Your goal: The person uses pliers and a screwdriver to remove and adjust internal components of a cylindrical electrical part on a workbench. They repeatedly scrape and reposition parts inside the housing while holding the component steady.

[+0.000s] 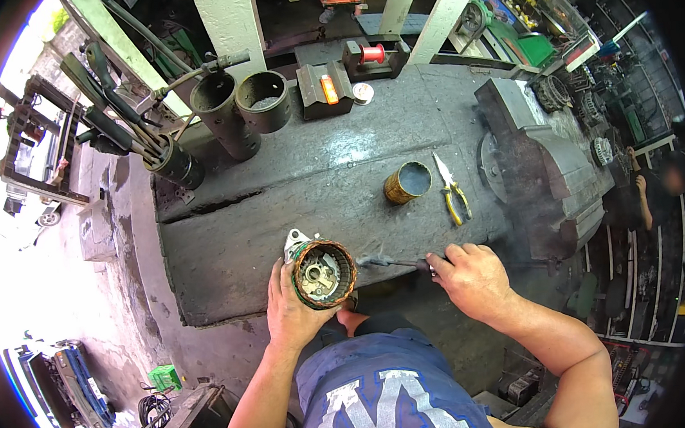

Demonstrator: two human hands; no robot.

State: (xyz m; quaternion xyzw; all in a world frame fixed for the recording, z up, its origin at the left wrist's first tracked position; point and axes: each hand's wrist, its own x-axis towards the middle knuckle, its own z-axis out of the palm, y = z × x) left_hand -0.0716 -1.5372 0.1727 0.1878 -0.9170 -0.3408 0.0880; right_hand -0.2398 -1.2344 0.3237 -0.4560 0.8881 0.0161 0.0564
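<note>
My left hand is wrapped round an alternator stator, a ring with copper windings seated on a pale metal housing. Its open side faces up, showing metal parts inside. To its right, my right hand is closed on the dark handle of what looks like a soldering iron. The iron's grey tip points left, a little apart from the ring, with a faint haze around it. Beyond my right hand are a rusty tin with grey contents and yellow-handled pliers, jaws pointing away.
The worn metal workbench has a raised seam. Upright metal cylinders and a pot of long-handled tools stand back left. A red spool sits at the back. A heavy vise-like block is at right; another person is beyond.
</note>
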